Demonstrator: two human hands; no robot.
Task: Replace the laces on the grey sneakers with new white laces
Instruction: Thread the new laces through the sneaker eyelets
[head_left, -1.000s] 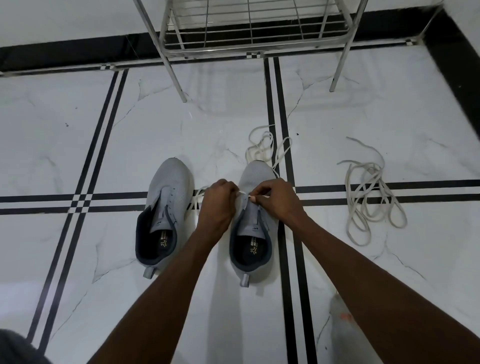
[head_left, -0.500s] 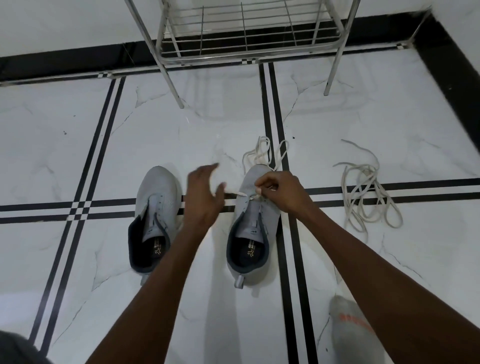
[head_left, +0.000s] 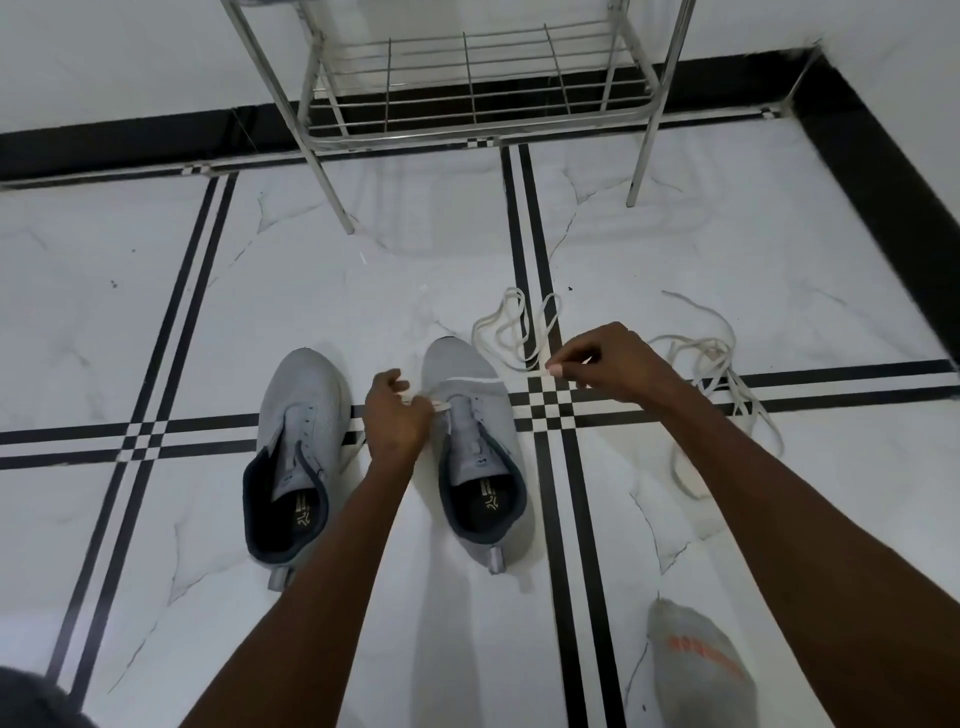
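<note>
Pinching white lace: both hands, left seemingly | sneaker toe pointing away

Right sneaker: white lace crosses the toe.
Right hand: pinches that lace, clear of the shoe.
Left hand: pinches the lace at the eyelets.
Left sneaker: unlaced.

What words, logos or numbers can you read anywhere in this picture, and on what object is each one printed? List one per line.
None can be read for certain.
Left sneaker insole: a pale logo with small print, too blurred to read.
Right sneaker insole: the same kind of logo and print, too blurred to read.
Grey sock: orange lettering, too blurred to read.
</note>
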